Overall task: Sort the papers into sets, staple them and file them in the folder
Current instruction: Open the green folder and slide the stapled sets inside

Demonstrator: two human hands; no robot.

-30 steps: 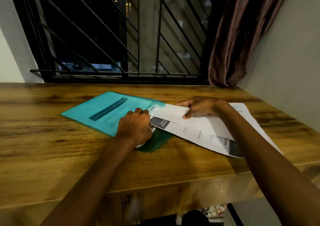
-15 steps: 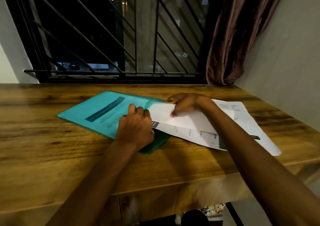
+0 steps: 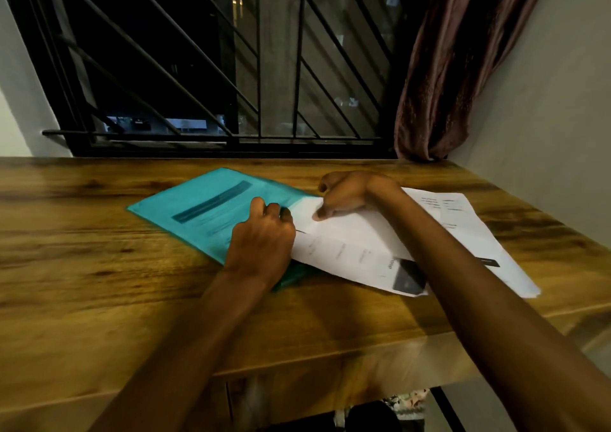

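A teal folder (image 3: pixel 205 207) lies flat on the wooden desk (image 3: pixel 99 283), left of centre. My left hand (image 3: pixel 261 243) rests on its right edge with the fingers curled over the cover. A set of white printed papers (image 3: pixel 357 243) lies at an angle, its left end at the folder's opening beside my left hand. My right hand (image 3: pixel 350 193) grips the top left corner of that set, thumb pressed on the sheet. Another white sheet (image 3: pixel 479 233) lies under my right forearm, further right. No stapler shows.
A barred window (image 3: pixel 231 68) runs along the back of the desk. A brown curtain (image 3: pixel 446 68) hangs at the back right corner. A plain wall (image 3: pixel 545 101) closes the right side. The desk's front edge (image 3: pixel 297 362) is near me.
My right hand has slid the papers to the left, so their end now lies deeper at the folder's edge. My left hand has shifted slightly up along the folder.
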